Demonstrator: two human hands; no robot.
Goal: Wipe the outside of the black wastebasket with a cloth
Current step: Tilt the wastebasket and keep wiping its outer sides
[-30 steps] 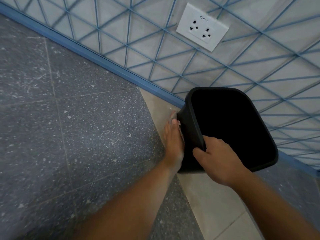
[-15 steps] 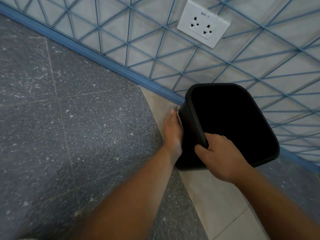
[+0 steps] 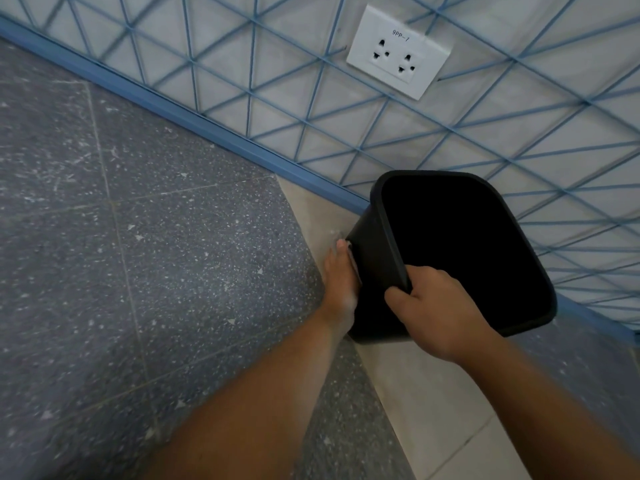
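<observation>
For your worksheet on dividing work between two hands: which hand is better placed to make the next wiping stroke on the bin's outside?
Left. The left hand lies flat against the black wastebasket with the cloth beneath; the right hand grips the rim.

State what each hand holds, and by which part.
Right hand grips the wastebasket by its near rim. Left hand presses a cloth flat against its outer side.

A: Head view status?
B: Right hand grips near rim of black wastebasket, fingers inside, thumb outside. Bin tilted.
A: Left?
B: Left hand flat on bin's outer side, pale cloth under fingers, mostly hidden.
A: Surroundings?
B: Speckled grey floor, wall socket with 2 outlets.
</observation>
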